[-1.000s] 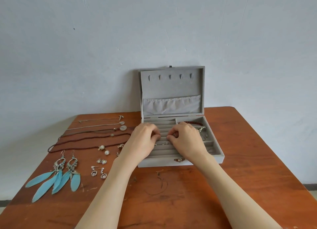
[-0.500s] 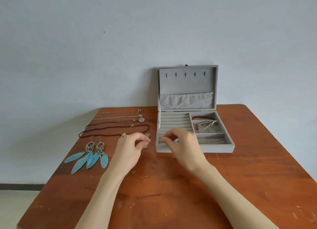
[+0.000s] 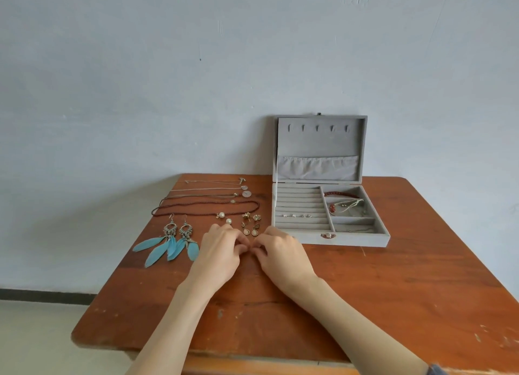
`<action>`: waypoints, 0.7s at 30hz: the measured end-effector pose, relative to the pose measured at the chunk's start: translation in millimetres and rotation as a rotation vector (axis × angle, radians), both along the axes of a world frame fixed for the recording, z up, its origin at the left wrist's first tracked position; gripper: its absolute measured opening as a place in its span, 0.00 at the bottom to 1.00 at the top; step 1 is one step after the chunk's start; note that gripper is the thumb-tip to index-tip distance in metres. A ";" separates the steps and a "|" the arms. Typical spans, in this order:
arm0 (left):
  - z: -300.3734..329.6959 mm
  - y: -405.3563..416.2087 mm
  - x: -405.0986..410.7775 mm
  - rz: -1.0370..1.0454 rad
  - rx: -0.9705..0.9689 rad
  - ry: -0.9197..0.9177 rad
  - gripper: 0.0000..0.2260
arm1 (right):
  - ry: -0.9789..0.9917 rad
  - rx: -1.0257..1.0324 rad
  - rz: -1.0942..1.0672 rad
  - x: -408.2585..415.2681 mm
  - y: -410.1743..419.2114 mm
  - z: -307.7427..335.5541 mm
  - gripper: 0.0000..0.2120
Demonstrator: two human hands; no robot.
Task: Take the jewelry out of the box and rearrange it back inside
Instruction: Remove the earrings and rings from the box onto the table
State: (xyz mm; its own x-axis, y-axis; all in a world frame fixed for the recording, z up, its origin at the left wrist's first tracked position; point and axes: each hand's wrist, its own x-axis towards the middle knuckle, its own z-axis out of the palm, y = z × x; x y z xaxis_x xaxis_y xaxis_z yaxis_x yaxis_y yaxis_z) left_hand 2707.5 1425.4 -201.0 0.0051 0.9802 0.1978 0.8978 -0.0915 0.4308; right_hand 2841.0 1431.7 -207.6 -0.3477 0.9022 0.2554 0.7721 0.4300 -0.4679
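Observation:
A grey jewelry box (image 3: 351, 241) stands open on the table, its lid (image 3: 320, 138) upright against the wall. Several small studs (image 3: 296, 215) sit in its ring rows, and a red bracelet (image 3: 341, 195) lies in the right compartment. Left of the box, my left hand (image 3: 222, 251) and my right hand (image 3: 280, 254) meet fingertip to fingertip on the tabletop. Both have curled fingers that pinch something tiny, mostly hidden. Teardrop earrings (image 3: 250, 230) and pearl earrings (image 3: 224, 217) lie just beyond my fingers.
Blue feather earrings (image 3: 168, 245) lie left of my left hand. Several necklaces (image 3: 207, 206) are stretched in rows at the back left. The wooden table (image 3: 393, 290) ends against a pale wall, with its left edge close to the feathers.
Both hands have left the box's ring rows and moved left and toward me, down onto the tabletop. The view has pulled back and shifted left.

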 end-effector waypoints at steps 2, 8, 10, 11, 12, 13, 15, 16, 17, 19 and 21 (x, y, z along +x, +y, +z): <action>-0.8 -0.7 -0.3 -0.002 0.005 0.001 0.06 | 0.023 0.004 -0.011 2.1 -2.4 -2.0 0.11; -3.1 1.2 -3.0 0.010 0.030 0.019 0.06 | 0.066 0.028 -0.059 5.8 -5.2 -3.2 0.10; -3.5 1.8 -3.8 0.003 0.032 0.027 0.07 | 0.050 0.023 -0.073 4.8 -4.4 -2.5 0.10; -3.5 1.9 -4.1 0.001 0.035 0.031 0.07 | 0.036 0.019 -0.081 4.1 -4.0 -2.2 0.10; -3.6 2.4 -4.3 0.001 0.039 0.035 0.07 | 0.024 0.017 -0.092 3.6 -3.5 -1.8 0.10; -3.8 3.2 -4.1 0.003 0.044 0.040 0.07 | 0.014 0.015 -0.105 2.7 -2.8 -1.7 0.11; -3.9 4.7 -3.2 0.007 0.062 0.047 0.08 | -0.006 0.011 -0.135 0.3 -1.5 -1.8 0.11; -4.2 5.7 -2.3 0.009 0.072 0.045 0.08 | -0.024 0.011 -0.148 -1.3 -1.1 -2.0 0.12; -4.5 6.2 -1.3 0.011 0.081 0.040 0.08 | -0.045 0.014 -0.158 -2.9 -0.3 -2.2 0.12; -5.0 6.2 0.2 0.010 0.089 0.041 0.09 | -0.075 0.014 -0.171 -5.3 1.0 -2.8 0.13; -5.9 5.2 0.2 -0.003 0.095 0.038 0.09 | -0.068 0.004 -0.169 -4.8 -0.1 -2.3 0.13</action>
State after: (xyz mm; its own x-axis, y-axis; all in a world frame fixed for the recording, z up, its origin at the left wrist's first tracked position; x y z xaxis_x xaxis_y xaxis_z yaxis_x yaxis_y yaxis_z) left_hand 2707.7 1430.5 -206.9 0.0175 0.9571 0.2892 0.9131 -0.1331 0.3853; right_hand 2836.2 1431.6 -210.0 -0.2081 0.9482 0.2401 0.8632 0.2935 -0.4109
